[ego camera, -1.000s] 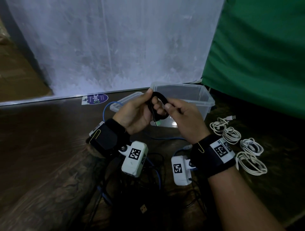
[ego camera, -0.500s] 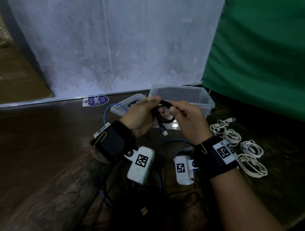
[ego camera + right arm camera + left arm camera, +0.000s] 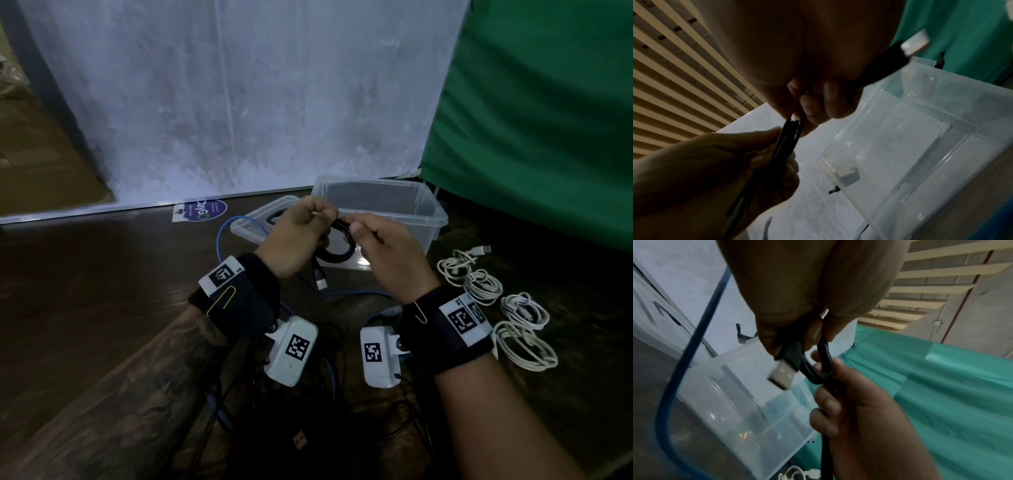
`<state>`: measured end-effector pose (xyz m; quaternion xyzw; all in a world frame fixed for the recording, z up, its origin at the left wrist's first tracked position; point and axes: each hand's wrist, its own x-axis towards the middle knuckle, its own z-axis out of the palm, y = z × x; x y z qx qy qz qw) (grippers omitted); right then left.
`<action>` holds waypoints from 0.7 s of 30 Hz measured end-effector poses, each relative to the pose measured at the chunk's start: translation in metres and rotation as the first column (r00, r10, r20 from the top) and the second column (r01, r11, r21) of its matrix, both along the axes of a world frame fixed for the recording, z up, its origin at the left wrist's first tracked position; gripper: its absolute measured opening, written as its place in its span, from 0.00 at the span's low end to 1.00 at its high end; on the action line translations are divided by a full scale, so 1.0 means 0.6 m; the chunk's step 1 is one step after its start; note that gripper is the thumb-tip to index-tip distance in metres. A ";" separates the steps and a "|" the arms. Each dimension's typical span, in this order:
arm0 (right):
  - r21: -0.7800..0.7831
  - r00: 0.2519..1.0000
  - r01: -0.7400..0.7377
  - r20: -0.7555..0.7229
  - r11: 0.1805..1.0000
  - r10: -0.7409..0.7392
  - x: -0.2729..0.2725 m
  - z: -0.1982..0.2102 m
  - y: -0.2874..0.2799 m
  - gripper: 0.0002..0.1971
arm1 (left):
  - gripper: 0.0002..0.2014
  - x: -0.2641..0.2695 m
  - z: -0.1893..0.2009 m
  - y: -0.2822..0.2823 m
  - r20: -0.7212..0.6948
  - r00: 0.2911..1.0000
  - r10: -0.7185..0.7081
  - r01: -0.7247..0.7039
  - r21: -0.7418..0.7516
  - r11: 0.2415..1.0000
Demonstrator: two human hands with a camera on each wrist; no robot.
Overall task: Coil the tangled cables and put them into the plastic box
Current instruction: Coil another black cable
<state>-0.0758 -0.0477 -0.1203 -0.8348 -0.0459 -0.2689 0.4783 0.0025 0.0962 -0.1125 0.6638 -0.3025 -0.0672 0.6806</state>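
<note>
A small black cable coil (image 3: 337, 251) hangs between both hands just in front of the clear plastic box (image 3: 430, 209). My left hand (image 3: 301, 233) pinches its upper loops, and the silver USB plug (image 3: 320, 281) dangles below; the left wrist view shows that plug (image 3: 781, 375) beside the pinching fingers. My right hand (image 3: 380, 246) grips the coil (image 3: 824, 368) from the right side. In the right wrist view the black strands (image 3: 789, 134) run between both sets of fingertips above the box (image 3: 920, 146). A tangle of black cables (image 3: 342, 404) and a blue cable (image 3: 226, 240) lie on the dark table.
The box lid (image 3: 253, 222) lies left of the box. Several coiled white cables (image 3: 513, 318) lie on the table to the right. A round purple sticker (image 3: 202, 210) sits near the white back wall. Green cloth (image 3: 548, 120) hangs at the right.
Both hands have lowered the black coil and turned it flatter in front of the box. The USB plug now hangs below the left hand.
</note>
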 end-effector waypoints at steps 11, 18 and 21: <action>0.021 0.969 -0.072 -0.237 0.997 0.075 0.002 -0.014 -0.032 0.09 | 0.08 0.017 0.010 0.018 -0.114 0.992 0.046 -0.064 -0.155 0.986; 0.607 0.992 -0.049 -0.061 0.793 0.109 0.008 -0.007 -0.029 0.09 | 0.08 -0.006 -0.014 -0.009 -0.158 0.972 -0.175 0.146 -0.184 0.972; 0.667 0.984 -0.059 -0.086 0.743 0.156 0.006 -0.004 -0.027 0.09 | 0.05 -0.013 -0.017 -0.010 -0.171 0.965 -0.197 0.168 -0.173 0.971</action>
